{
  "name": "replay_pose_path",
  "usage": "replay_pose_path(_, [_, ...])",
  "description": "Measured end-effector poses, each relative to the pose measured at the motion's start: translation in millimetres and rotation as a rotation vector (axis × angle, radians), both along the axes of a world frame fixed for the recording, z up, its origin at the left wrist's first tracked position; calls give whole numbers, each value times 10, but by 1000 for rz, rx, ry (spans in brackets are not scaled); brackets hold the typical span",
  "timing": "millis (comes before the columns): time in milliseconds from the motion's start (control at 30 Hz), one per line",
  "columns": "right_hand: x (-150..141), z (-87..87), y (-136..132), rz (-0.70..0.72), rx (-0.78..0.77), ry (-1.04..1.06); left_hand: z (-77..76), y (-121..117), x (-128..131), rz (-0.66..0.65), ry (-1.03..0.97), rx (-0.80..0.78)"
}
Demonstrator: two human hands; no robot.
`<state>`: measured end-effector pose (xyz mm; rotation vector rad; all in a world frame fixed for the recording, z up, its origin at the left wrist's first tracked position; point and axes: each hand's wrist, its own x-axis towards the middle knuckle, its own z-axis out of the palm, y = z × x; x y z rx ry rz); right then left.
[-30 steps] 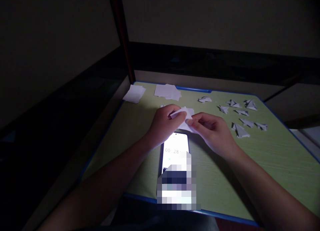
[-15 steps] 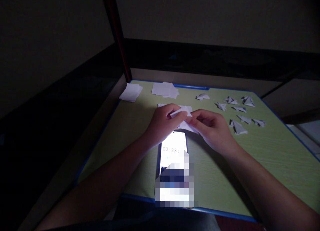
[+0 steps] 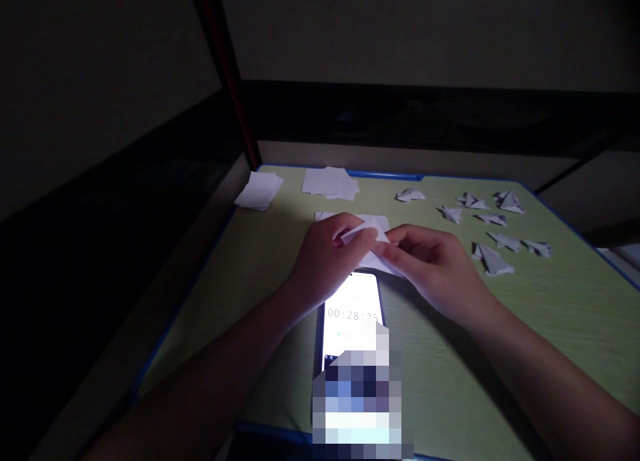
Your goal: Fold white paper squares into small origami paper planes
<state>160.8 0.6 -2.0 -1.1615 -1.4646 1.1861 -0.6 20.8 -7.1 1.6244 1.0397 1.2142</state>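
Observation:
A partly folded white sheet of paper [image 3: 368, 230] is pinched between my two hands above the middle of the table. My left hand [image 3: 336, 251] grips it from the left, thumb lying across its top. With thumb and fingertips, my right hand [image 3: 430, 261] holds its right side. More white paper [image 3: 384, 221] shows flat on the table just behind the hands, mostly covered by them. Right below the hands lies a lit phone [image 3: 351, 318] with a running timer; its lower part is blurred out.
Two piles of white paper, a left stack [image 3: 259, 190] and a middle stack [image 3: 330, 182], lie along the far side of the green table [image 3: 240, 281]. Several folded paper figures [image 3: 493, 260] are spread over the right side. A blue handle [image 3: 385, 175] sits on the back edge.
The camera view has shifted slightly, so the table things appear a little lower and spread outward. Both hands keep their hold on the paper, nearly unchanged. The timer has advanced.

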Motion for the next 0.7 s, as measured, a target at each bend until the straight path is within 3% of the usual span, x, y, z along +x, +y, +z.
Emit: replay_pose_path(700, [-21, 34, 3, 24, 4, -38, 36, -6, 9, -12, -58, -42])
